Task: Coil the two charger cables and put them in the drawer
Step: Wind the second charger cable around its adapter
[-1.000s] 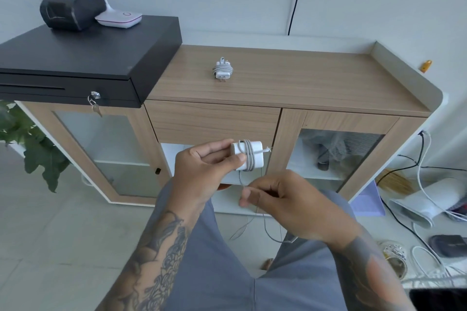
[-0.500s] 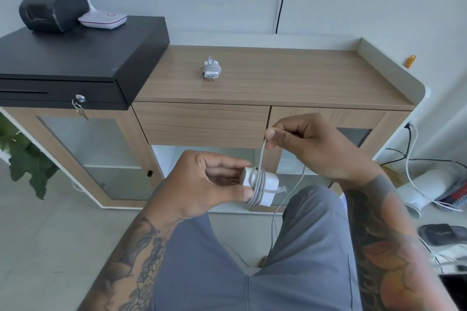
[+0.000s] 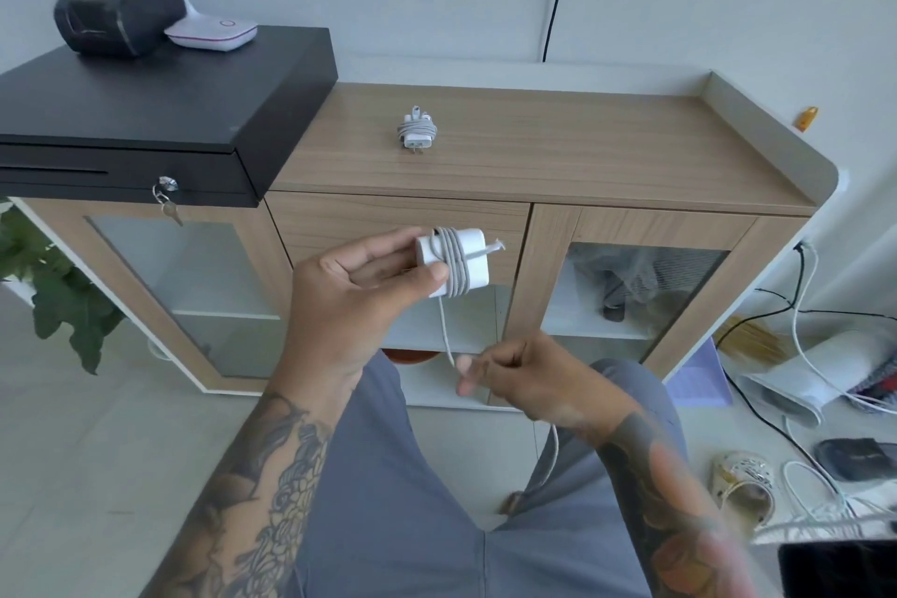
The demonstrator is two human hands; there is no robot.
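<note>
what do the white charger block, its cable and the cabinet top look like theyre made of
The square white charger block looks like smooth hard plastic, matte with crisp rounded edges. The thin pale grey cable wound round it bends freely, so probably rubbery sheathing. The light brown cabinet top shows an even printed-looking wood grain, likely laminate rather than solid wood.

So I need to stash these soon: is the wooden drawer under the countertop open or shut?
Shut. The drawer front sits flush with the cabinet face, no gap showing, behind the left hand holding the charger.
</note>
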